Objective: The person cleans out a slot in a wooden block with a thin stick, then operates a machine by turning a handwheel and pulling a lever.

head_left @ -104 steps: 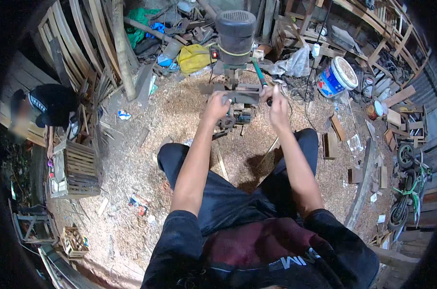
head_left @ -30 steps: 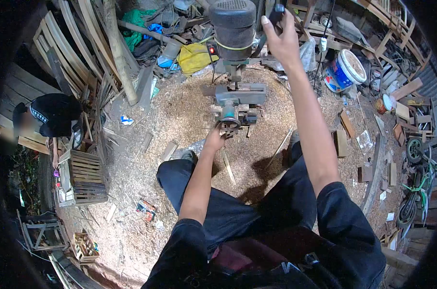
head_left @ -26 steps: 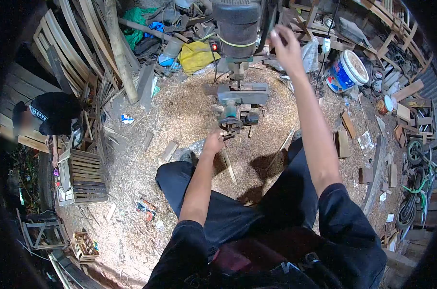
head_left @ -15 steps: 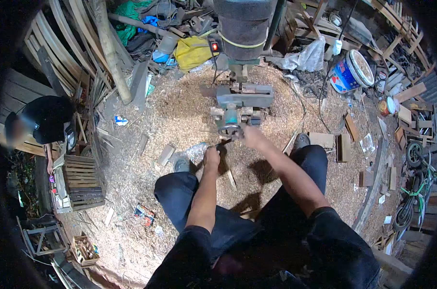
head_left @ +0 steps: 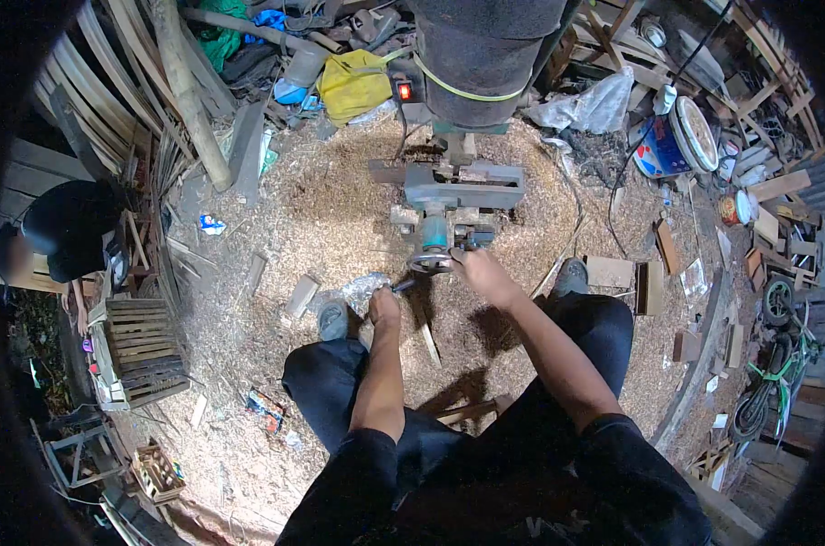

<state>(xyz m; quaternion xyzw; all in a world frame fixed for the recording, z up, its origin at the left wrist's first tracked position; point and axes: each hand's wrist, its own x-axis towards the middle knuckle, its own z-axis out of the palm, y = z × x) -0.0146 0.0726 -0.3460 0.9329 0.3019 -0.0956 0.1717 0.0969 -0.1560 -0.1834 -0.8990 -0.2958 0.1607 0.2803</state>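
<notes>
In front of me stands a machine with a metal vise (head_left: 464, 187) under a large dark upper body (head_left: 474, 64). A round handwheel (head_left: 429, 263) sits at the near end of a teal part (head_left: 435, 231). My right hand (head_left: 482, 275) is closed at the right side of the handwheel, its fingertips partly hidden. My left hand (head_left: 385, 308) is closed around a dark handle (head_left: 403, 285), which points up and right toward the wheel. Whether the handle joins the machine cannot be made out.
Wood shavings (head_left: 331, 218) cover the floor. A red-lit switch (head_left: 405, 91) is on the machine. A blue-and-white bucket (head_left: 663, 146) and a small bike (head_left: 776, 364) are on the right. Another person (head_left: 71, 227) is at the left, beside a slatted wooden crate (head_left: 144, 350).
My left hand has moved slightly left and toward me with the dark handle. My right hand and the handwheel appear a little lower in view. The camera has shifted slightly.
</notes>
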